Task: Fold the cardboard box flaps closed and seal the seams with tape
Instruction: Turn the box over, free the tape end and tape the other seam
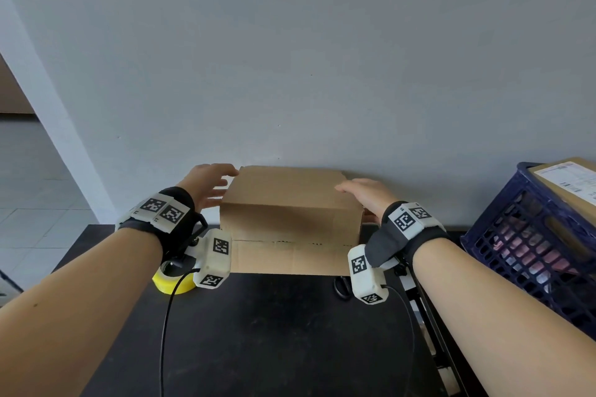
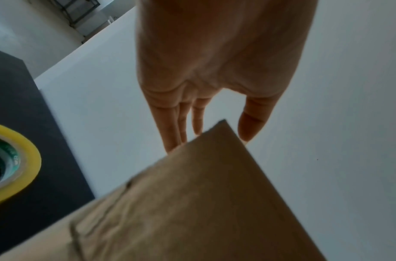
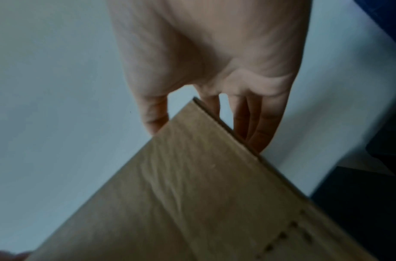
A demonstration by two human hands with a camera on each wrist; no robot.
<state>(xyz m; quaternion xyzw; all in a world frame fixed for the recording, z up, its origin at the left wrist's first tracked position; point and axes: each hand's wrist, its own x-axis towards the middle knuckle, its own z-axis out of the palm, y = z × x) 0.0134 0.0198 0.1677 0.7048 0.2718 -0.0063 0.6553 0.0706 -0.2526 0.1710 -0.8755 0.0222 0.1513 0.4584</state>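
Note:
A brown cardboard box [image 1: 290,203] stands on the black table [image 1: 274,332] against the grey wall, its top lying closed. A flat cardboard panel [image 1: 290,256] with a perforated line sticks out from its front base. My left hand [image 1: 222,182] is at the box's far left corner, fingers [image 2: 174,127] straight beside the box [image 2: 203,203] and thumb [image 2: 248,123] past the corner. My right hand [image 1: 351,188] lies over the right top edge; its thumb [image 3: 154,114] and fingers [image 3: 259,123] straddle the box [image 3: 192,194]. A yellow tape roll [image 1: 171,280] lies left of the box under my left wrist.
Black scissors [image 1: 342,287] lie on the table right of the front panel. A dark blue crate [image 1: 532,245] with a labelled parcel [image 1: 567,184] on top stands at the right. The table's left edge drops to a tiled floor [image 1: 38,203]. The tape roll [image 2: 18,164] also shows in the left wrist view.

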